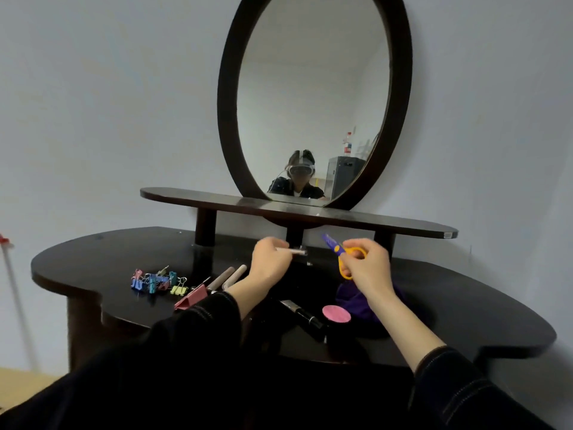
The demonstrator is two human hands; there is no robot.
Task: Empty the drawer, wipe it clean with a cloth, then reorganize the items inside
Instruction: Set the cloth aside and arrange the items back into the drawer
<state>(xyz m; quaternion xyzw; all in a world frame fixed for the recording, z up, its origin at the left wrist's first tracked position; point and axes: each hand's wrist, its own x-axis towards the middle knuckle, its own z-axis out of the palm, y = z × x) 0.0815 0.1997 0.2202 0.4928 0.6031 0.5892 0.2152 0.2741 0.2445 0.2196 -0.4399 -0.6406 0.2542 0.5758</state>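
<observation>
Near, below R hand (369,265): glossy black tube (305,318), flat round pink disc (336,314), crumpled purple cloth (352,298). Left of L hand (271,259): coloured binder clips (155,280), two pale cylinders (231,274). L hand pinches thin pale stick (293,251); R hand grips plastic scissors (338,248), orange loops, purple blades.

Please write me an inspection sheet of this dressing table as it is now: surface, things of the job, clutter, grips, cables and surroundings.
Surface: dark glossy dressing table; the drawer cannot be made out.
Job's things: coloured binder clips heaped at the left; large pink clip; two tubes beside it; black tube; round pink lid; purple cloth partly under the right forearm.
Clutter: nothing seen.
Grips: left hand pinches a thin pale stick; right hand holds yellow-handled scissors, raised above the table.
Cables: nothing seen on the table.
Surroundings: oval mirror, narrow shelf below it, pale wall.
</observation>
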